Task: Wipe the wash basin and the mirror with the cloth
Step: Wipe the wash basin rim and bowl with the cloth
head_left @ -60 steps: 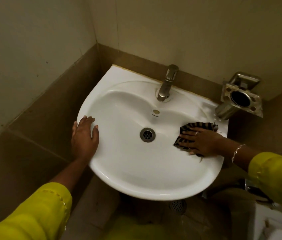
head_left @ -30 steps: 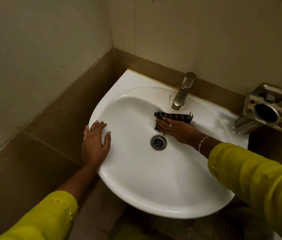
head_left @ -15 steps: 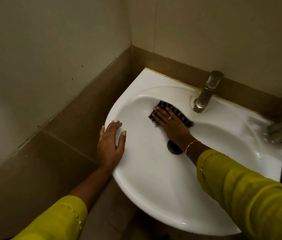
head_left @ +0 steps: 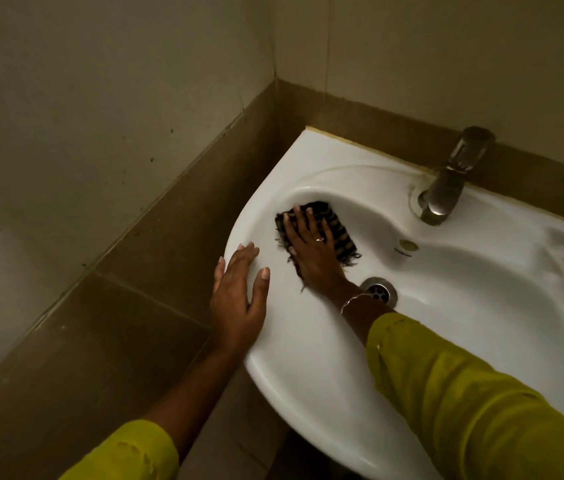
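Note:
The white wash basin (head_left: 464, 327) is fixed in a wall corner. My right hand (head_left: 313, 252) lies flat on a dark striped cloth (head_left: 341, 233) and presses it against the bowl's upper left inner slope. My left hand (head_left: 239, 301) rests flat on the basin's left rim, fingers apart, holding nothing. The round metal drain (head_left: 382, 292) shows just right of my right wrist. No mirror is in view.
A metal tap (head_left: 450, 181) stands on the basin's back ledge, with a small overflow cap (head_left: 408, 244) below it. Brown tiles (head_left: 156, 265) line the lower walls close to the basin's left and back sides. My yellow sleeves cover both forearms.
My right hand has slid the cloth from the bowl's right side, past the tap, over to the upper left slope. My left hand stays on the rim. The view has swung left.

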### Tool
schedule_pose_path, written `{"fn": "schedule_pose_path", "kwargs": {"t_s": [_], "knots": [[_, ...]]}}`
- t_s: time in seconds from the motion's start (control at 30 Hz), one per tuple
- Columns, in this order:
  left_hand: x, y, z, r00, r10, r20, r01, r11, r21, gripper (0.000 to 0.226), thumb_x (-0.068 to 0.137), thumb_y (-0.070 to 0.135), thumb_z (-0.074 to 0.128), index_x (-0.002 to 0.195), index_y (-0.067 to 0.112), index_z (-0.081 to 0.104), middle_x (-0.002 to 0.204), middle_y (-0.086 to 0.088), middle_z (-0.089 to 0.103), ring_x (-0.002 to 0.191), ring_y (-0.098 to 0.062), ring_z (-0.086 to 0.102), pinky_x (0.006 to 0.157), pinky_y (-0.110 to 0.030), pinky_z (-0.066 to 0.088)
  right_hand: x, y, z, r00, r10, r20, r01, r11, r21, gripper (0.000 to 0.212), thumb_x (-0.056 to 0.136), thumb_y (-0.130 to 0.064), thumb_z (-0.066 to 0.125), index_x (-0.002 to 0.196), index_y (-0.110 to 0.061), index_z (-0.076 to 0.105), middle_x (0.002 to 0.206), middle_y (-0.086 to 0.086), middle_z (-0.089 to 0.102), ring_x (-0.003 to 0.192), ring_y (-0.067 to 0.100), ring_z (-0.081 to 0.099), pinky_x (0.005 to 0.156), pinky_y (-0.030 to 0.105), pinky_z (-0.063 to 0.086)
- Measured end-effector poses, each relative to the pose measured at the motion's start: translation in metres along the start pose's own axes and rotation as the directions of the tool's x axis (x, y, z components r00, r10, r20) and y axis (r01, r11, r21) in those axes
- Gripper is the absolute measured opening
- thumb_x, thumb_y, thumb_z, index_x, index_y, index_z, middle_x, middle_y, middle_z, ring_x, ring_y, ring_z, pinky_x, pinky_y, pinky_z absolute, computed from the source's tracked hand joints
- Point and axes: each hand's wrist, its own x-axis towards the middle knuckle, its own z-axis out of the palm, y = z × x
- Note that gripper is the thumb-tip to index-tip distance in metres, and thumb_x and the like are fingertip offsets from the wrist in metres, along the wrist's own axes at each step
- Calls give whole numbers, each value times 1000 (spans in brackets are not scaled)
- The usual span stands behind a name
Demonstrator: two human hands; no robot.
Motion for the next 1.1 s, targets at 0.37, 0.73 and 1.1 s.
{"fn": "schedule_pose_path", "kwargs": {"t_s": [0.37, 0.73, 1.1], "knots": [[-1, 1, -2, 1000, -8, 8, 8, 999, -38, 56, 88, 42, 27, 126, 8, 50, 133, -3, 49, 128, -9, 33, 112, -35, 17, 0, -43, -18, 960, 257, 110, -279, 870, 407, 56, 89, -46, 7, 142, -29, -3, 156, 5, -4, 143, 21, -10, 112, 49, -2], [2, -3, 2, 999, 32, 1, -32, 998, -59, 76, 89, 60, 13, 128, 5, 47, 133, 2, 42, 128, -16, 36, 109, -29, 19, -6, -73, -33, 932, 165, 323, -346, 674, 652, 58, 88, -50, 16, 142, -36, 2, 156, -1, -10, 138, 9, -18, 110, 43, -15], [2, -4, -1, 1000, 10, -18, -13, 991, -136, 82, 88, 63, 13, 127, -1, 46, 136, -18, 45, 127, -18, 35, 108, -41, 27, -57, -90, -72, 851, -117, 512, -332, 636, 697, 53, 83, -42, 23, 128, -37, -4, 147, -15, -8, 133, 0, -13, 110, 34, -14]]}}
